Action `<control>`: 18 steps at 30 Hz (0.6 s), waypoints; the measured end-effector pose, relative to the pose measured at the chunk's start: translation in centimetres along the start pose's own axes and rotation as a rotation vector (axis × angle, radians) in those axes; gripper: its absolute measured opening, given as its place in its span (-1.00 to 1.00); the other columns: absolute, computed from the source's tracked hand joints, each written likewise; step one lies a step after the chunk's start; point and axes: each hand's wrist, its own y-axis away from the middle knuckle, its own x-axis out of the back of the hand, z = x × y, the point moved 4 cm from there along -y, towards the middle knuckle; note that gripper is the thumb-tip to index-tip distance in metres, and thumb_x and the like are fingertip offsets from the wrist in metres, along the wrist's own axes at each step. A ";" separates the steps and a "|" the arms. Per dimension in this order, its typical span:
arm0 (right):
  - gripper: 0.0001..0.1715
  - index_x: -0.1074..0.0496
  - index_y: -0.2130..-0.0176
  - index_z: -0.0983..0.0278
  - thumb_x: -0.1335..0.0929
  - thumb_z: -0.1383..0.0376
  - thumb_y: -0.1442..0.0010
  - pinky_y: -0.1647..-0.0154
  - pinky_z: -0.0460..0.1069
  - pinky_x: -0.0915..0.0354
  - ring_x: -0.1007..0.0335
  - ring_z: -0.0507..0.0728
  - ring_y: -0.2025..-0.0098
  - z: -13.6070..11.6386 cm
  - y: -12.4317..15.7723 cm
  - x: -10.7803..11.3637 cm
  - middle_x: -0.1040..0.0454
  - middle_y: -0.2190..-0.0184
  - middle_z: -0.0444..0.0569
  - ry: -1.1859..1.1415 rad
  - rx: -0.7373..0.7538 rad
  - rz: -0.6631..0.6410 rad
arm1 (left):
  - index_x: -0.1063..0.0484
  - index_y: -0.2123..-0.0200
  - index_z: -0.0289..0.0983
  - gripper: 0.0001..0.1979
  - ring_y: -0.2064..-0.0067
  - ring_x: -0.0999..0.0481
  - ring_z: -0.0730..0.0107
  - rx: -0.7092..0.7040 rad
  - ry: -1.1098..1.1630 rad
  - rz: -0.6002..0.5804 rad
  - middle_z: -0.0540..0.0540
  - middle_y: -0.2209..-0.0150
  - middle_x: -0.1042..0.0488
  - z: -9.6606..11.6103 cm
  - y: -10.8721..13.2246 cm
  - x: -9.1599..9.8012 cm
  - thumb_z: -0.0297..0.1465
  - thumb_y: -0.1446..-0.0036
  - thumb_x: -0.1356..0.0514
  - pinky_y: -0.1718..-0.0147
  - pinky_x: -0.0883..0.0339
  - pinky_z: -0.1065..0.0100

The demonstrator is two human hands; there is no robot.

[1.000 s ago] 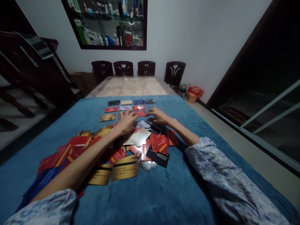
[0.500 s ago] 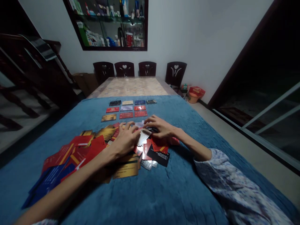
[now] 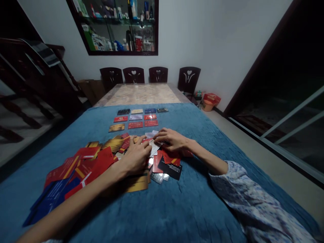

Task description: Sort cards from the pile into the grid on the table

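My left hand [image 3: 135, 155] lies over the middle of a loose pile of cards, its fingers spread and slightly bent on top of them. My right hand [image 3: 173, 139] is close beside it, with bunched fingers at a whitish card [image 3: 154, 149] that lies tilted between both hands. Under and near my right hand are red cards [image 3: 174, 158] and a black card [image 3: 170, 169]. A gold card [image 3: 138, 184] pokes out below my left wrist. To the left fan out red cards [image 3: 101, 163], yellow-gold cards [image 3: 112, 144] and blue cards [image 3: 49, 197]. My fingers hide part of the pile.
Beyond the pile, cards [image 3: 135, 125] lie face up in three rows. A blue cloth [image 3: 202, 202] covers the near part of the table; its marbled far end [image 3: 144, 92] shows. Several dark chairs [image 3: 189, 77] stand behind. A wooden railing [image 3: 20, 108] is at left.
The whitish card between my hands has turned from a bright, steeper tilt to a flatter lie. My left hand has shifted slightly, covering more of the gold cards; my right hand is slightly lower.
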 end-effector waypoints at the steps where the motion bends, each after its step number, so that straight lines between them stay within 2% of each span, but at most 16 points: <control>1: -0.61 -0.56 -0.05 0.20 -0.34 0.41 -0.28 -0.07 0.16 -0.36 -0.36 0.19 -0.02 0.0 0.0 -0.1 -0.59 -0.08 0.03 0.000 0.003 -0.009 | -0.53 0.14 -0.25 -0.76 -0.31 -0.25 -0.28 0.000 0.010 -0.002 -0.28 -0.06 -0.56 -0.1 0.0 0.0 -0.51 -0.09 -0.24 -0.17 -0.03 -0.39; 6: -0.66 -0.55 -0.08 0.24 -0.31 0.33 -0.37 0.00 0.12 -0.32 -0.37 0.19 0.00 0.2 0.2 -0.3 -0.62 -0.07 0.04 0.062 0.012 -0.048 | -0.53 0.14 -0.25 -0.76 -0.30 -0.27 -0.25 -0.004 0.026 0.015 -0.27 -0.04 -0.58 -0.5 0.0 -0.4 -0.54 -0.12 -0.19 -0.16 -0.04 -0.35; 11: -0.73 -0.57 -0.01 0.21 -0.31 0.26 -0.42 0.12 0.06 -0.22 -0.38 0.16 0.07 -0.2 0.3 -0.4 -0.64 -0.02 0.02 0.230 0.052 -0.057 | -0.56 0.19 -0.26 -0.80 -0.20 -0.35 -0.16 0.007 0.003 0.090 -0.27 0.06 -0.58 -0.7 0.0 -0.4 -0.43 -0.32 -0.10 -0.14 -0.08 -0.30; 15: -0.70 -0.57 0.12 0.22 -0.25 0.23 -0.48 0.18 0.04 -0.18 -0.38 0.12 0.15 -1.0 0.2 -0.3 -0.67 0.10 -0.01 0.317 0.106 -0.013 | -0.55 0.22 -0.28 -0.77 -0.08 -0.40 -0.07 0.004 -0.034 0.047 -0.27 0.12 -0.57 -0.5 0.1 0.2 -0.35 -0.34 -0.11 -0.11 -0.11 -0.23; 18: -0.67 -0.55 0.20 0.23 -0.23 0.27 -0.48 0.22 0.03 -0.17 -0.37 0.10 0.19 -1.4 0.2 -0.4 -0.66 0.18 0.00 0.367 0.136 0.018 | -0.55 0.22 -0.28 -0.75 -0.06 -0.40 -0.05 0.011 -0.052 0.011 -0.26 0.13 -0.56 -0.3 0.1 0.7 -0.33 -0.34 -0.09 -0.10 -0.13 -0.20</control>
